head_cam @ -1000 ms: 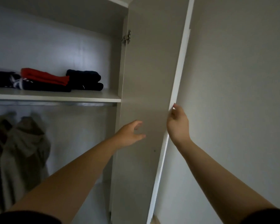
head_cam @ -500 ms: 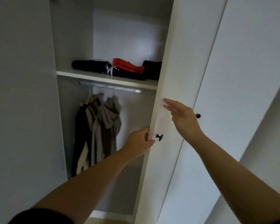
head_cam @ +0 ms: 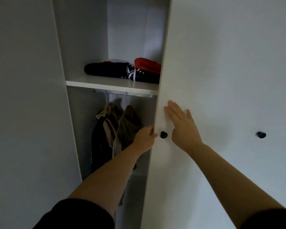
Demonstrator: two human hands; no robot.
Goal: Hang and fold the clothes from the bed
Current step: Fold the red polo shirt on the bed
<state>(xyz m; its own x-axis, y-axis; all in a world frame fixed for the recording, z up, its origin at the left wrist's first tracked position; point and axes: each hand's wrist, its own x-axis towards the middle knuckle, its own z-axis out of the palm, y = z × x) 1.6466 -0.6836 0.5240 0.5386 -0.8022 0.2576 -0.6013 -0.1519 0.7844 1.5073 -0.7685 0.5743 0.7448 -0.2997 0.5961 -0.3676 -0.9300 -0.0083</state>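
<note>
Left hand is curled onto the free edge of the tall white wardrobe door; right hand, open, is pressed flat beside the small black round knob. Door is swung nearer shut than half a second ago. Folded dark and red clothes sit on the white shelf, brown jackets hang beneath: storing seems finished.

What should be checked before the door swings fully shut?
1. Left hand off the door edge: not ok, fingers wrap it.
2. Right hand flat on the panel: ok.
3. Folded clothes behind the shelf lip: ok.
4. Hanging jackets out of the door's path: cannot tell.
5. Knob free: ok.
</note>
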